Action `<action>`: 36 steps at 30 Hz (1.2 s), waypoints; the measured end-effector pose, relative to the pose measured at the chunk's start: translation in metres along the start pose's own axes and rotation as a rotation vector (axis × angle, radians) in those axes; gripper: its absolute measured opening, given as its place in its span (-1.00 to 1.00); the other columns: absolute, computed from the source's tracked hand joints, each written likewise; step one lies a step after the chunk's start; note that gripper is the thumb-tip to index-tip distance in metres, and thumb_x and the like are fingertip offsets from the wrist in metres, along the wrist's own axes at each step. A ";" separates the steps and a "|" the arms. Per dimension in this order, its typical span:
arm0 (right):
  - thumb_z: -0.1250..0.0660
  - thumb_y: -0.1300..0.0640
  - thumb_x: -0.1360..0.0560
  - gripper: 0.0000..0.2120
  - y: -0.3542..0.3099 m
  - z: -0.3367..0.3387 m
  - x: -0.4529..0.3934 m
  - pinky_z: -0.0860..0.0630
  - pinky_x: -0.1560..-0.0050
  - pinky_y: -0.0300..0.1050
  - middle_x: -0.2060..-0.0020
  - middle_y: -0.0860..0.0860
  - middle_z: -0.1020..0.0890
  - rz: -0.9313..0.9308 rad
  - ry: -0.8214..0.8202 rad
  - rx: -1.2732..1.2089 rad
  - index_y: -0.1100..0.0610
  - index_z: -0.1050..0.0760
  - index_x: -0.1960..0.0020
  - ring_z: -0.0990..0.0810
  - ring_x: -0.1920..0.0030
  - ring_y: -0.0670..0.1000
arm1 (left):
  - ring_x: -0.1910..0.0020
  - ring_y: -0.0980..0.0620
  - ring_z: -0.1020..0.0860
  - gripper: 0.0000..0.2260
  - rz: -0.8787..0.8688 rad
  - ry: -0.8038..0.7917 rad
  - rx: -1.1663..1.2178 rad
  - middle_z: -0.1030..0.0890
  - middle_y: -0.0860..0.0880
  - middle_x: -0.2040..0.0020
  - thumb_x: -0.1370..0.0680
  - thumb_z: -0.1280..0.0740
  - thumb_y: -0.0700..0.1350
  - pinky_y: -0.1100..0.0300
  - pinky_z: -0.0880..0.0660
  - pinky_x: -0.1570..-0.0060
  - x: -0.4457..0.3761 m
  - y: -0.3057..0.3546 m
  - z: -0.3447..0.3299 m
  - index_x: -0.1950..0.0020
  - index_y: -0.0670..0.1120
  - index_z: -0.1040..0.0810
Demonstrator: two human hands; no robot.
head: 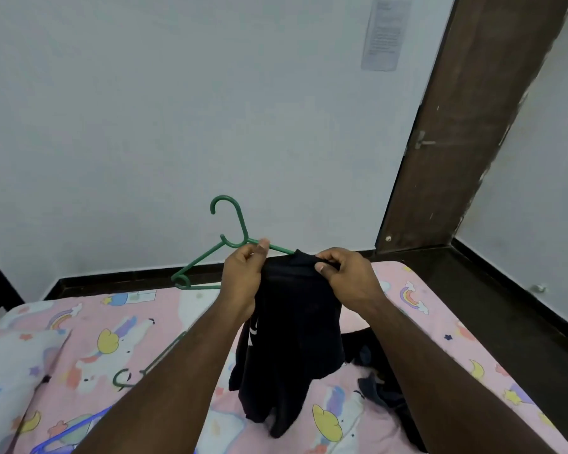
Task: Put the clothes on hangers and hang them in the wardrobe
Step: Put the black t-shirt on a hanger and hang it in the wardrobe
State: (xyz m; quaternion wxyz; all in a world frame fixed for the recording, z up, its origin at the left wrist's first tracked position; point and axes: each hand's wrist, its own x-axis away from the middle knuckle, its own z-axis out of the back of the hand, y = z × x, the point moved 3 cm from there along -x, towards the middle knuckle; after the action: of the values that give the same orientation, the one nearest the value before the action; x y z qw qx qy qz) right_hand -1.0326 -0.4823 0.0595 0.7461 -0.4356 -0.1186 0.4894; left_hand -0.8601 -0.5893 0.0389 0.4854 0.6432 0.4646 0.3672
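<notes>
Dressing the green hanger (235, 244) is the step in hand: the left hand (243, 273) is pinching the hanger's right arm just below the neck, thumb on top, and the right hand (345, 276) is pinching the upper edge of a black garment (295, 322) that is already drawn over the hanger's right end. The garment is hanging down between the two wrists, above the bed (440, 309), and its lower part is reaching the sheet. The left arm of the hanger is sticking out bare, to the left of the left hand.

It seems that only one shoulder is on (the cloth is very dark, so I cannot tell where the neck opening is).

The next move, in my judgement, is asking the right hand to stretch the opening, and the left hand to feed the bare arm of the hanger inside it.

Under the left forearm a second green hanger (151, 362) is lying on the sheet, and a blue hanger (76, 430) is lying nearer to the person. More dark clothes (384, 391) are waiting under the right forearm.
</notes>
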 end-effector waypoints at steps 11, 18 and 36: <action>-0.39 0.17 -0.58 -0.82 0.011 -0.010 0.009 -0.52 -0.21 -0.16 -0.02 -0.07 -0.72 -0.109 -0.321 -0.401 -0.03 -0.65 -0.13 -0.66 -0.09 -0.10 | 0.33 0.07 -0.42 -0.78 0.243 0.052 0.245 -0.42 0.07 0.37 -0.57 -0.42 0.05 0.16 -0.45 0.20 0.012 0.007 -0.008 0.06 -0.08 -0.74; -0.46 0.27 -0.50 -0.97 -0.003 -0.013 -0.004 -0.56 -0.13 0.00 0.24 0.02 -0.68 -0.137 -0.401 -0.410 0.18 -0.64 0.09 -0.62 0.15 -0.02 | 0.32 0.05 -0.46 -0.76 0.277 -0.021 0.190 -0.45 0.02 0.34 -0.56 -0.44 0.05 0.15 -0.49 0.19 0.015 0.003 0.001 0.03 -0.12 -0.73; -0.50 0.27 -0.43 -0.55 -0.024 -0.038 -0.007 -0.50 -0.09 -0.24 0.06 -0.03 -0.64 0.038 -0.235 -0.135 -0.01 -0.57 -0.27 -0.63 0.11 -0.05 | 0.03 -0.07 -0.70 -0.73 0.359 -0.241 0.107 -0.72 -0.15 -0.05 -0.67 -0.28 -0.01 0.10 -0.60 0.07 0.034 -0.007 -0.016 -0.16 -0.15 -0.67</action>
State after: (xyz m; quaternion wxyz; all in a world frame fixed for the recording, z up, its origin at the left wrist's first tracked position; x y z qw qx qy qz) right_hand -0.9975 -0.5118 0.0571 0.6865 -0.4267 -0.2296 0.5422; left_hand -0.8664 -0.5516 0.0367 0.4295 0.7795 0.3001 0.3433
